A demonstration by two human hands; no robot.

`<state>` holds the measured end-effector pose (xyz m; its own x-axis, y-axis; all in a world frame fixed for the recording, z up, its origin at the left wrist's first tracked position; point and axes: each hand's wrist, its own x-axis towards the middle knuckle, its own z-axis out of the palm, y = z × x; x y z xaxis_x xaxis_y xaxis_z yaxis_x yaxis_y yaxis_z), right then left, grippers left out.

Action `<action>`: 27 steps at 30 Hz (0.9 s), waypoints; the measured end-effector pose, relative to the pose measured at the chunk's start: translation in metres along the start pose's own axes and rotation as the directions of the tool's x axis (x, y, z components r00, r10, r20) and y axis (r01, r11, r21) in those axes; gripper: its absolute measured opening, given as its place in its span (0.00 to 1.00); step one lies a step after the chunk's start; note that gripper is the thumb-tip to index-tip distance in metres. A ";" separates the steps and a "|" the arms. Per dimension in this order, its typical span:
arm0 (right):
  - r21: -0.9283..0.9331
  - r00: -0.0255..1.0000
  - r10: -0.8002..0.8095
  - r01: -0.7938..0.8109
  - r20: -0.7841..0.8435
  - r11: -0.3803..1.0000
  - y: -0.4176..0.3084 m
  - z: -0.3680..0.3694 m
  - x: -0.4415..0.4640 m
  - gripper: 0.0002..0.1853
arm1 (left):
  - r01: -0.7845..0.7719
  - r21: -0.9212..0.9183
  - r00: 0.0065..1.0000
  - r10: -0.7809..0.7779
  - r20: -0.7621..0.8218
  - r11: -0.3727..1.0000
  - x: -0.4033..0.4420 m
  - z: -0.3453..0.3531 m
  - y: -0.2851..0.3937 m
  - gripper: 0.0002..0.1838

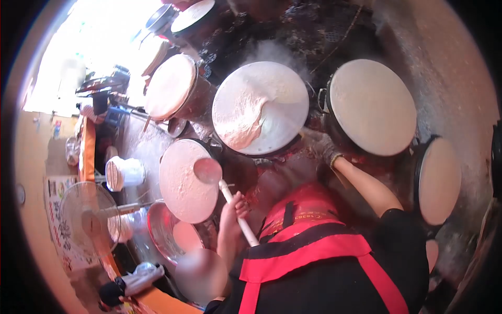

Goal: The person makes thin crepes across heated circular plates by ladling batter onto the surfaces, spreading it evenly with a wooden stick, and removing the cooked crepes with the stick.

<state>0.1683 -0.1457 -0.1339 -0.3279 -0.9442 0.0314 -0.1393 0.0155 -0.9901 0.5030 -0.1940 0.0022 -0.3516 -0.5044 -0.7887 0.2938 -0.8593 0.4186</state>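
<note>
My left hand (236, 206) is closed round the pale handle of a ladle (207, 171). The ladle's round bowl hangs over the pinkish-white surface of a round pan (183, 188) on the left. My right hand (323, 146), in a greyish glove, is at the lower right rim of the middle pan (285, 123). Blur hides its fingers and whatever may be in them. On that middle pan lies a thin white sheet (238, 112), wrinkled and gathered toward the left, with a smoother area beside it. Steam rises behind this pan.
More round, pale-topped pans stand around: one at right (374, 107), one at far right (440, 180), one at upper left (171, 86). Further left are a white bucket (125, 174), a standing fan (89, 217) and a red-rimmed basin (162, 230).
</note>
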 end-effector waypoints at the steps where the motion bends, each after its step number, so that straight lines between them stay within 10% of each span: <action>1: 0.104 0.997 0.016 -0.024 0.079 0.994 0.001 0.011 -0.012 0.17 | 0.059 -0.003 0.994 -0.059 0.095 0.998 -0.001 -0.003 0.021 0.07; 3: -0.294 0.923 -0.298 0.364 0.244 0.884 0.005 0.001 -0.055 0.17 | 0.159 -0.087 0.941 -0.125 0.314 0.983 -0.006 -0.014 0.073 0.07; 5: -0.379 0.942 -0.213 0.301 0.259 0.875 0.000 -0.005 -0.110 0.18 | 0.151 -0.167 0.871 -0.051 0.488 0.974 -0.034 -0.007 0.120 0.08; 8: 0.325 0.963 0.237 -0.267 0.130 0.907 -0.023 0.025 -0.169 0.22 | -0.097 -0.232 0.822 0.209 0.530 0.968 -0.075 -0.018 0.146 0.10; 10: 0.933 0.950 0.202 -0.281 0.237 0.224 -0.021 0.080 -0.163 0.26 | -0.161 -0.165 0.869 0.219 0.444 0.973 -0.075 -0.053 0.143 0.08; 12: 0.955 0.969 0.144 -0.228 0.203 0.188 -0.018 0.151 -0.122 0.26 | 0.030 -0.263 0.923 0.074 0.377 0.964 -0.068 -0.106 0.127 0.06; 15: 0.293 0.968 0.197 -0.146 -0.153 0.945 -0.058 0.253 -0.036 0.18 | 0.259 -0.523 0.940 -0.088 0.330 0.812 -0.097 -0.155 0.101 0.04; 16: 0.029 0.937 0.211 -0.211 -0.278 0.977 -0.069 0.286 -0.006 0.16 | 0.249 -0.545 0.948 -0.087 0.306 0.801 -0.103 -0.175 0.091 0.05; 18: 0.244 0.940 0.159 -0.085 -0.302 0.966 -0.002 0.342 0.063 0.17 | 0.081 -0.512 0.975 0.038 0.219 0.855 -0.115 -0.209 0.071 0.07; 20: -0.138 0.897 0.106 -0.182 -0.430 0.974 -0.026 0.357 0.078 0.15 | -0.025 -0.529 0.983 0.116 0.139 0.848 -0.126 -0.232 0.057 0.08; 24: 0.421 0.788 0.426 -0.236 -0.444 0.876 -0.020 0.366 0.049 0.16 | -0.182 -0.462 0.979 0.202 -0.007 0.868 -0.140 -0.260 0.045 0.07; 27: 0.369 0.782 0.385 -0.214 -0.491 0.905 -0.024 0.345 0.000 0.15 | -0.270 -0.299 0.963 0.264 -0.063 0.915 -0.137 -0.273 0.044 0.07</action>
<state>0.4941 -0.2594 -0.1576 -0.7685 -0.5706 -0.2896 0.2887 0.0946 -0.9527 0.8066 -0.1395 0.0059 -0.2052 -0.7069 -0.6769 0.6295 -0.6249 0.4618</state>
